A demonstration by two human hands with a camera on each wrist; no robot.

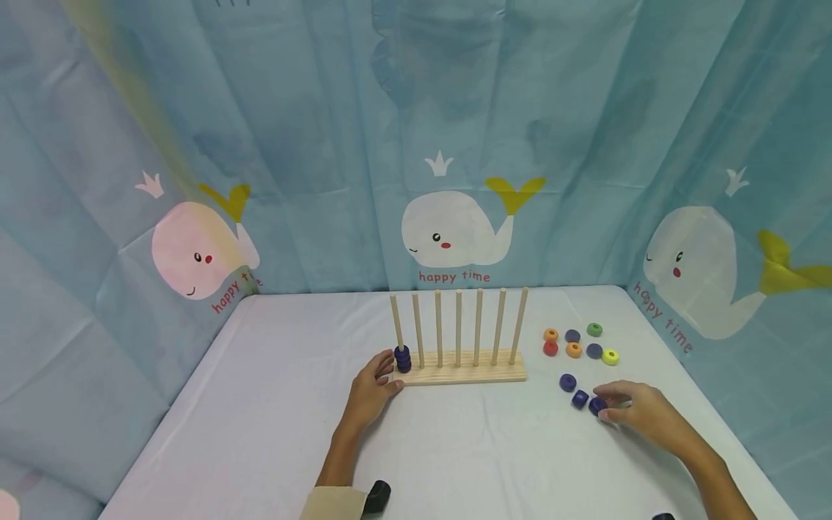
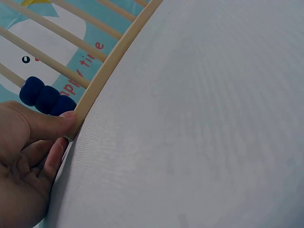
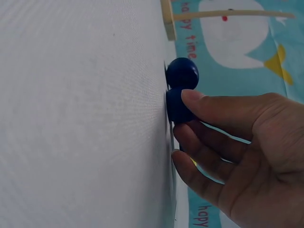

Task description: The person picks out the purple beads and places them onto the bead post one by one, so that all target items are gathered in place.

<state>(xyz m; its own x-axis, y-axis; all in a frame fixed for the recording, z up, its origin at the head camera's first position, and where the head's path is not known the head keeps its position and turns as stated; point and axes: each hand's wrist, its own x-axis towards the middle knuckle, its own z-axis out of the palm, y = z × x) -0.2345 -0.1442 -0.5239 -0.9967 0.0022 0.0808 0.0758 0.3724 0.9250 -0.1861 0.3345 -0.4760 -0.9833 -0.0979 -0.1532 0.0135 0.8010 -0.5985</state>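
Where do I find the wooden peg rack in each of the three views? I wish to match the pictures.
Head: peg rack below and slightly right of center, left hand at its left end.
Left wrist: peg rack at upper left, slanting.
Right wrist: peg rack only partly visible, at top, right of center.
Shared landmark: blue curtain lettered "happy time".

Passable across tablecloth (image 1: pixel 481 451) between left hand (image 1: pixel 370 393) and right hand (image 1: pixel 642 413), barred behind by upright rods (image 1: pixel 458 325), crowded rightward by loose beads (image 1: pixel 568 382).
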